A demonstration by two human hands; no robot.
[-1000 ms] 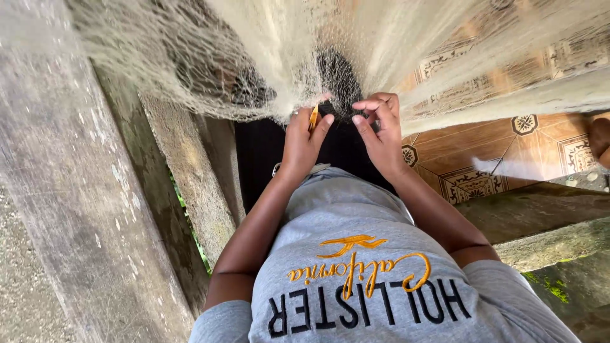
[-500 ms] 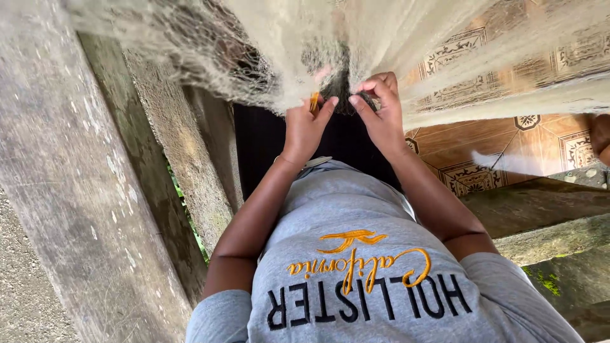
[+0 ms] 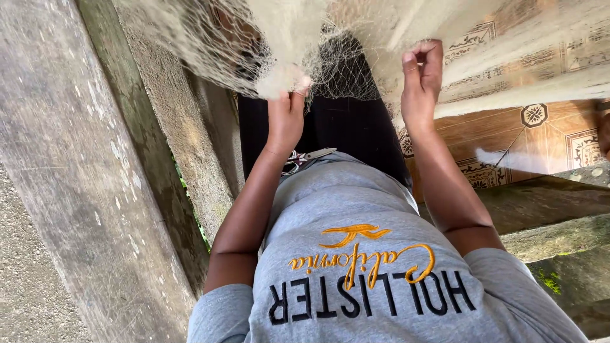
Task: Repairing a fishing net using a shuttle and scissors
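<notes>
Forearms rise side by side from the grey shirt [image 3: 356,254] toward the pale fishing net [image 3: 298,38] that hangs across the top of the view. On the left of the view a weathered concrete ledge [image 3: 82,190] runs diagonally, with a strip of green growth in the gap beside it.

The left hand [image 3: 286,111] is lifted with the wrist straight and the back of the hand facing the camera. Its fingers are clenched around a gathered, whitish bunch of the net, which bulges out just above the knuckles; the thumb presses in from the right side of the bunch. Just below that wrist, a pair of scissors [image 3: 305,159] with a dark patterned handle lies on the lap, at the edge of the shirt and against the black garment [image 3: 343,121] covering the legs, blades pointing to the right.

The right hand [image 3: 420,79] is held a little higher, well apart from the left, its wrist bent slightly inward. Its fingers curl over at the top, pinching the mesh between fingertips and thumb; the grasp is closed, not spread. Net strands stretch between the two hands over the dark lap.

Farther right, brown patterned floor tiles [image 3: 540,127] show beneath the draped net, and mossy concrete steps [image 3: 559,241] lie below them.
</notes>
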